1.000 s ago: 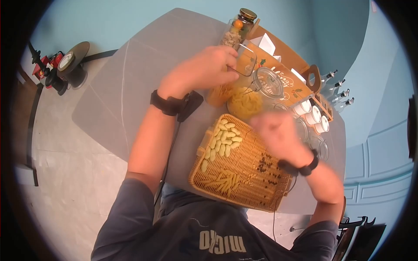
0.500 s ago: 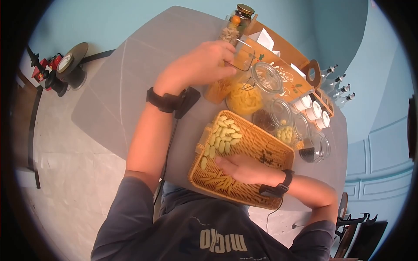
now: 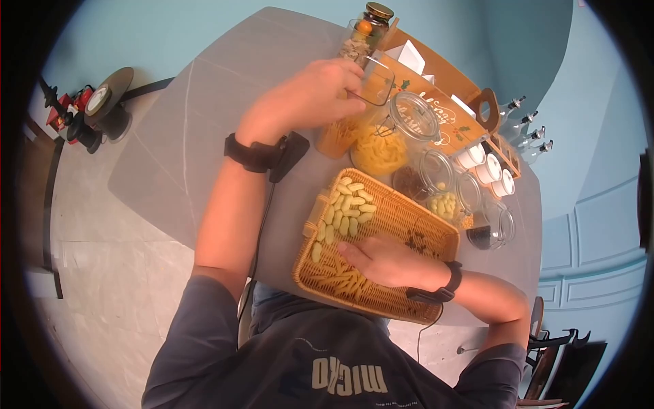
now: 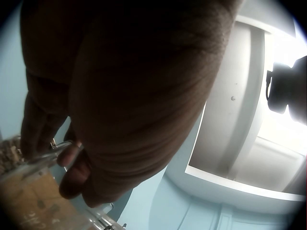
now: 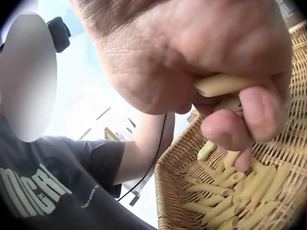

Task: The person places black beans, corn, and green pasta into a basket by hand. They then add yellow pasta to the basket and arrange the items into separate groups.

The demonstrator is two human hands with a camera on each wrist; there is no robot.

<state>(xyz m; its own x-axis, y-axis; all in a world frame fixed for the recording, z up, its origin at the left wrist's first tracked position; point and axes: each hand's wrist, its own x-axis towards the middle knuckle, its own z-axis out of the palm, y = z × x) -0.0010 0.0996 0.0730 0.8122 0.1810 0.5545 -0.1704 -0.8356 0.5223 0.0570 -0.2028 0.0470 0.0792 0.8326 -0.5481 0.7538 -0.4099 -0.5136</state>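
My left hand [image 3: 310,95] pinches the clear square lid [image 3: 379,83] of a glass jar with orange-yellow contents [image 3: 332,140]. In the left wrist view the thumb and fingers meet at the lid's glass edge [image 4: 53,154]. My right hand [image 3: 381,261] is down inside a wicker basket [image 3: 409,202], its fingers curled round penne; one penne tube [image 5: 223,85] shows between palm and fingertips. Beneath those fingers lies a pile of penne [image 5: 225,194]. Peanuts in their shells [image 3: 346,210] occupy the basket's far left corner, and small dark pieces [image 3: 417,240] lie at its right.
Behind the basket stand open clip-top jars: yellow pasta [image 3: 378,151], dark pieces [image 3: 409,183], peanuts [image 3: 443,204] and black grains [image 3: 479,237]. A lettered wooden box [image 3: 436,112], white cups [image 3: 471,157] and a tall gold-lidded jar [image 3: 376,19] are farther back. Spouted bottles [image 3: 535,133] stand at the right.
My right hand has come from above the basket's far right edge, by the jars, down to the penne inside, and its fingers now hold some. The left hand has stayed at the square lid.
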